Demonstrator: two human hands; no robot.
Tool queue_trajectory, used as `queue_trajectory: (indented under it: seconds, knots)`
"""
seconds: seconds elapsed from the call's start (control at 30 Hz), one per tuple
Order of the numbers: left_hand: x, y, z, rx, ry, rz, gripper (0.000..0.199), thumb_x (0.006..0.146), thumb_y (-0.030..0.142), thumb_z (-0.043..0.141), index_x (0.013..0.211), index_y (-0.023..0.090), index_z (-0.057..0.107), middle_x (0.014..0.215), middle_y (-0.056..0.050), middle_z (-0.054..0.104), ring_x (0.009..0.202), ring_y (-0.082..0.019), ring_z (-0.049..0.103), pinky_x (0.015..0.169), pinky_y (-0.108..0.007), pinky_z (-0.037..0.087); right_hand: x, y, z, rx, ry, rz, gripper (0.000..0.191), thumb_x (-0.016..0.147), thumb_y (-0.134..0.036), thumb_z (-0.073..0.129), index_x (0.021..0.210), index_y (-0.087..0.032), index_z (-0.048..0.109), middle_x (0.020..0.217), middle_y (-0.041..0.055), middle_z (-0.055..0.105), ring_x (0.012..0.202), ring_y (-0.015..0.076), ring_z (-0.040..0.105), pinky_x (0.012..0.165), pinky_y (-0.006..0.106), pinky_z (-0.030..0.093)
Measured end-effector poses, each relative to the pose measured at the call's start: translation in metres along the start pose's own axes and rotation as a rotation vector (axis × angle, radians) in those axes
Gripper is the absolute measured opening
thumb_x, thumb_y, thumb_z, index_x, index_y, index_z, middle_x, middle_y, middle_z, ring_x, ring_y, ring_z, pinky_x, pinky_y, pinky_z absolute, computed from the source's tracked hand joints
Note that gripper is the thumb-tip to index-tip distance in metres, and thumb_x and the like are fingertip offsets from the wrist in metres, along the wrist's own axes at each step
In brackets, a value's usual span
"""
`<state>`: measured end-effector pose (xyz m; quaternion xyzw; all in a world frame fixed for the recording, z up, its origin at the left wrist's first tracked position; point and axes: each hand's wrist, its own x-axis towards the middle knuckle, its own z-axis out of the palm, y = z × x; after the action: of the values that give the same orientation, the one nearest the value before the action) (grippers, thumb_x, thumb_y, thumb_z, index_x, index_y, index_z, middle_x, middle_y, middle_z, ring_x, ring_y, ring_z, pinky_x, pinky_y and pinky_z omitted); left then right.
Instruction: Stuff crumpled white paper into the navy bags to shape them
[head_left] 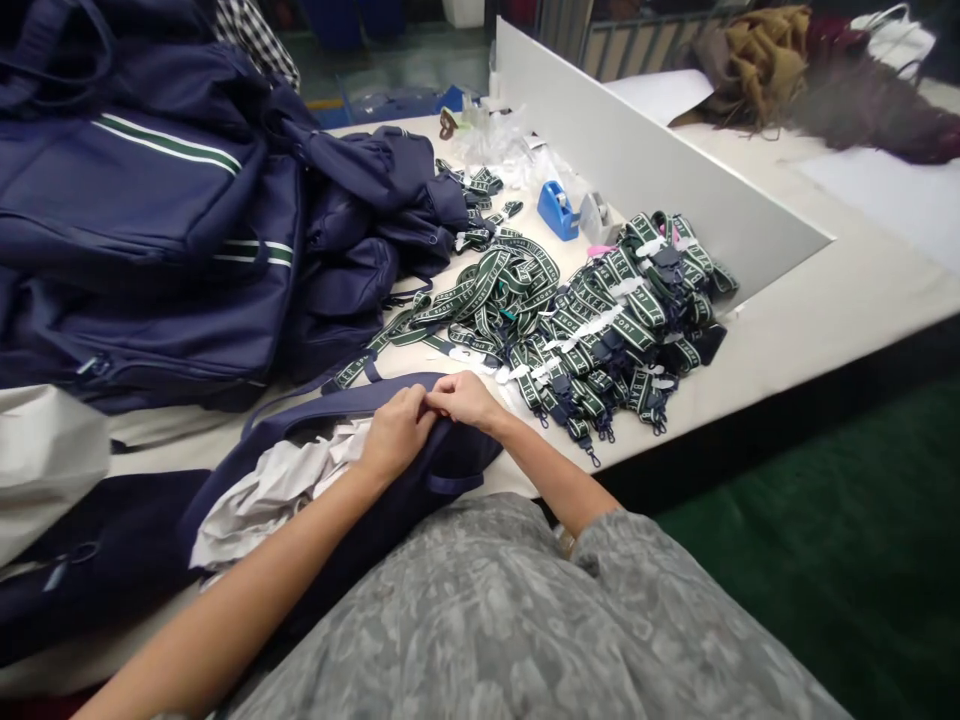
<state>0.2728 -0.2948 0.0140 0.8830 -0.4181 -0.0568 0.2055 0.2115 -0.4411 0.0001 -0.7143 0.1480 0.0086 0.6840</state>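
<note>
A navy bag lies across the table edge against my body, its mouth open and crumpled white paper stuffed inside. Both hands meet at the right end of the opening. The fingers of my left hand are closed on the bag's edge. Pinched beside them, my right hand grips the same edge; whether a zipper pull is between the fingertips is hidden. Just beyond my hands lie a tangle of green-and-white lettered straps and a heap of bundled straps with clips.
Several navy bags with striped bands are piled at the left. Blue and grey tape dispensers stand near a white upright panel. White paper sits at the lower left. Brown fabric lies behind the panel.
</note>
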Motion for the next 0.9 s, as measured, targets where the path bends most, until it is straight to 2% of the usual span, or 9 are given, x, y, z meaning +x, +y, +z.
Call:
queue_trajectory:
  seconds: [0.07, 0.13, 0.2, 0.27, 0.37, 0.5, 0.6, 0.73, 0.9]
  knots:
    - [-0.001, -0.001, 0.000, 0.060, 0.031, 0.042, 0.014, 0.091, 0.022, 0.047, 0.078, 0.019, 0.052, 0.078, -0.006, 0.061, 0.074, -0.021, 0.059, 0.068, -0.031, 0.040, 0.003, 0.002, -0.010, -0.098, 0.009, -0.147, 0.018, 0.081, -0.025, 0.067, 0.067, -0.013, 0.066, 0.059, -0.0035, 0.059, 0.054, 0.0082, 0.053, 0.055, 0.020, 0.041]
    - [-0.001, -0.001, 0.000, 0.066, 0.048, 0.050, 0.018, 0.094, 0.025, 0.047, 0.079, 0.019, 0.054, 0.076, -0.005, 0.062, 0.071, -0.021, 0.060, 0.068, -0.031, 0.041, 0.007, 0.006, -0.024, -0.203, 0.058, -0.321, 0.014, 0.082, -0.027, 0.070, 0.084, -0.014, 0.072, 0.086, 0.0031, 0.069, 0.082, 0.0143, 0.063, 0.075, 0.025, 0.049]
    - [-0.001, 0.000, 0.000, 0.069, 0.067, 0.067, 0.019, 0.096, 0.028, 0.048, 0.081, 0.018, 0.057, 0.077, -0.005, 0.065, 0.072, -0.020, 0.062, 0.069, -0.030, 0.043, 0.013, 0.015, -0.039, -0.322, 0.075, -0.451, 0.026, 0.081, -0.029, 0.073, 0.104, -0.016, 0.071, 0.115, 0.0085, 0.066, 0.110, 0.0202, 0.059, 0.097, 0.033, 0.045]
    - [-0.002, 0.001, 0.001, 0.103, 0.087, 0.113, 0.020, 0.097, 0.026, 0.047, 0.085, 0.018, 0.060, 0.082, -0.006, 0.068, 0.076, -0.020, 0.064, 0.071, -0.029, 0.045, 0.021, 0.029, -0.048, -0.406, -0.024, -0.496, 0.038, 0.082, -0.032, 0.074, 0.116, -0.017, 0.066, 0.127, 0.0108, 0.061, 0.121, 0.0220, 0.053, 0.107, 0.037, 0.039]
    - [-0.005, 0.003, 0.002, 0.216, 0.109, 0.203, 0.024, 0.098, 0.024, 0.044, 0.088, 0.015, 0.064, 0.083, -0.008, 0.069, 0.076, -0.022, 0.065, 0.071, -0.031, 0.046, 0.033, 0.051, -0.046, -0.447, -0.102, -0.503, 0.040, 0.083, -0.038, 0.074, 0.114, -0.015, 0.062, 0.119, 0.0113, 0.061, 0.113, 0.0218, 0.054, 0.101, 0.036, 0.042]
    - [-0.010, 0.007, 0.001, 0.256, 0.150, 0.245, 0.025, 0.098, 0.023, 0.045, 0.087, 0.013, 0.067, 0.081, -0.009, 0.070, 0.074, -0.022, 0.066, 0.071, -0.031, 0.048, 0.042, 0.063, -0.034, -0.420, -0.086, -0.534, 0.024, 0.087, -0.036, 0.069, 0.089, -0.017, 0.055, 0.094, 0.0038, 0.058, 0.090, 0.0180, 0.053, 0.084, 0.032, 0.042]
    - [-0.017, 0.008, -0.005, 0.153, 0.195, 0.179, 0.021, 0.096, 0.022, 0.049, 0.090, 0.014, 0.068, 0.086, -0.007, 0.073, 0.078, -0.020, 0.069, 0.075, -0.029, 0.050, 0.039, 0.059, -0.030, -0.324, -0.140, -0.568, 0.025, 0.087, -0.031, 0.067, 0.078, -0.020, 0.047, 0.082, -0.0005, 0.051, 0.081, 0.0155, 0.048, 0.077, 0.028, 0.040]
    - [-0.033, 0.010, -0.019, 0.005, 0.250, 0.015, 0.018, 0.094, 0.024, 0.056, 0.091, 0.015, 0.071, 0.089, -0.004, 0.075, 0.081, -0.017, 0.071, 0.079, -0.024, 0.051, 0.029, 0.048, -0.027, -0.216, -0.180, -0.638, 0.031, 0.086, -0.032, 0.068, 0.073, -0.021, 0.042, 0.076, -0.0018, 0.045, 0.075, 0.0148, 0.044, 0.073, 0.026, 0.038]
    - [-0.050, 0.012, -0.034, -0.063, 0.282, -0.124, 0.020, 0.092, 0.029, 0.058, 0.092, 0.016, 0.073, 0.087, -0.003, 0.076, 0.078, -0.016, 0.071, 0.077, -0.024, 0.052, 0.028, 0.035, -0.023, -0.253, -0.169, -0.683, 0.032, 0.087, -0.031, 0.069, 0.071, -0.021, 0.043, 0.076, -0.0011, 0.047, 0.077, 0.0154, 0.047, 0.074, 0.027, 0.040]
